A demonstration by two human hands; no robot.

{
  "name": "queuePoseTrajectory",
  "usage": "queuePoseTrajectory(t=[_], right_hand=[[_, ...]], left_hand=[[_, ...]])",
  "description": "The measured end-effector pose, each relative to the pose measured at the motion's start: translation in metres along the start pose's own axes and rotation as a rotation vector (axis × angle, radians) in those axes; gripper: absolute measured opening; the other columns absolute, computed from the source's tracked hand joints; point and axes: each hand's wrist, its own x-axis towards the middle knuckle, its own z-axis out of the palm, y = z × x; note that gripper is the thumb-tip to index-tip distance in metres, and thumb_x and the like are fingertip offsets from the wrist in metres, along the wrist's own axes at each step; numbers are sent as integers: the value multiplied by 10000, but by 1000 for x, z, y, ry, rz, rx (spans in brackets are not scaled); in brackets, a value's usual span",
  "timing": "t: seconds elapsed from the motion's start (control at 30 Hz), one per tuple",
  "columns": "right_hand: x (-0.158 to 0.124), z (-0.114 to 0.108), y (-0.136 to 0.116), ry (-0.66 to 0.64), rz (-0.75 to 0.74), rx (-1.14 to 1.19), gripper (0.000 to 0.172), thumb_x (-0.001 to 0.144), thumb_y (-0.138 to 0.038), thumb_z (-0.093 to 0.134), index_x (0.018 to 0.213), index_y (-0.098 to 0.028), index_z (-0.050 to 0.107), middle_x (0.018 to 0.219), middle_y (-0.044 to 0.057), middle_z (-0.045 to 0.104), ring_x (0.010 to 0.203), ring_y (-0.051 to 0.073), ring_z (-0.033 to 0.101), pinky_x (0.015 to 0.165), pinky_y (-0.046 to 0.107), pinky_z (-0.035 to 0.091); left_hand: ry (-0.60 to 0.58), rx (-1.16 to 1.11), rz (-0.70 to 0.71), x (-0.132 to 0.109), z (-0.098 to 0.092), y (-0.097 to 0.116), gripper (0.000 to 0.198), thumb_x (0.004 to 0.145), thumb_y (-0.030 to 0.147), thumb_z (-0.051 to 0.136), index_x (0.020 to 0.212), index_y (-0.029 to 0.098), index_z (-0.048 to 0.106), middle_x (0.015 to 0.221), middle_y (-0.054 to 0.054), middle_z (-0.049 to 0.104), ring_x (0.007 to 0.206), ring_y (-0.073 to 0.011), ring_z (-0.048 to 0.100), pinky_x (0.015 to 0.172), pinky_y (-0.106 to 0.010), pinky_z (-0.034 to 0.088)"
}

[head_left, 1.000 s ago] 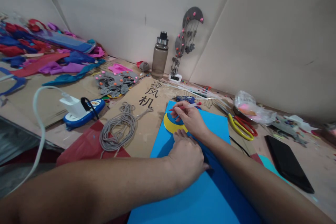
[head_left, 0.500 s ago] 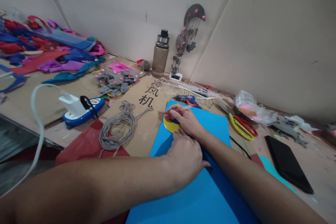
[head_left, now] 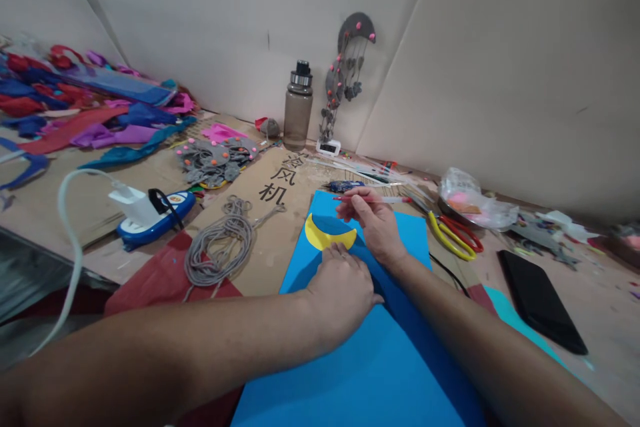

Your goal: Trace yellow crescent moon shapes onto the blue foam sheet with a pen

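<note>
A yellow crescent cutout (head_left: 330,237) lies flat on a large sheet of blue paper (head_left: 320,380). My left hand (head_left: 343,287) rests on the sheet, fingers extended, their tips pressing on the crescent's lower edge. Above and to the right, my right hand (head_left: 373,220) grips a red pen (head_left: 395,199) between thumb and fingers. The pen is held nearly level, raised off the crescent, its tip toward the left.
Left of the sheet lie coiled grey cord (head_left: 220,250) and a blue-and-white power strip (head_left: 157,213). Behind stand a bottle (head_left: 298,110) and a glue gun (head_left: 345,185). To the right are yellow-and-red-handled scissors (head_left: 453,237) and a black phone (head_left: 543,300).
My right hand has lifted the pen up and to the right, uncovering the crescent. My left hand stays pressed on the cutout. The view has shifted slightly.
</note>
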Motion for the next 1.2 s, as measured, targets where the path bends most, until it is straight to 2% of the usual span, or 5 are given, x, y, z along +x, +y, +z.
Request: queuePoseTrajectory(t=[0.13,0.33,0.6,0.87,1.2], right_hand=[[-14,-11,-8,8,41,-36,306,852,-511,591,949,-222,556,768,23,699,673,160,661,701,335,555],[-20,-21,-9,135,-6,-45,261,871,-462,580,958,-216,568,774,20,697,717,162,676,745,341,557],[-2,-1,-6,-86,61,-156,226,858,-423,573,885,-199,588,758,17,683,694,135,642,663,271,514],[16,16,2,-223,114,-212,177,845,-369,579,881,-200,619,758,15,684,768,157,673,706,287,527],[1,-17,-14,75,0,-138,264,849,-448,617,929,-197,612,745,23,706,688,154,667,692,312,544]], left_hand=[[23,25,14,0,4,0,701,923,586,469,1193,-40,630,1130,-340,647,1087,-433,624,848,-473,492],[2,7,26,-1,-3,-2,641,928,557,484,1136,-25,655,1051,-301,679,1043,-408,643,827,-456,504],[18,-33,10,-3,-9,-7,553,910,552,527,1092,58,695,1030,-233,706,1011,-382,646,942,-598,417],[-22,-173,26,-1,-13,-14,443,924,468,544,978,65,721,904,-208,708,886,-325,673,720,-425,534],[-44,-170,27,1,-13,-16,440,917,469,557,999,65,710,913,-203,697,895,-332,671,734,-438,532]])
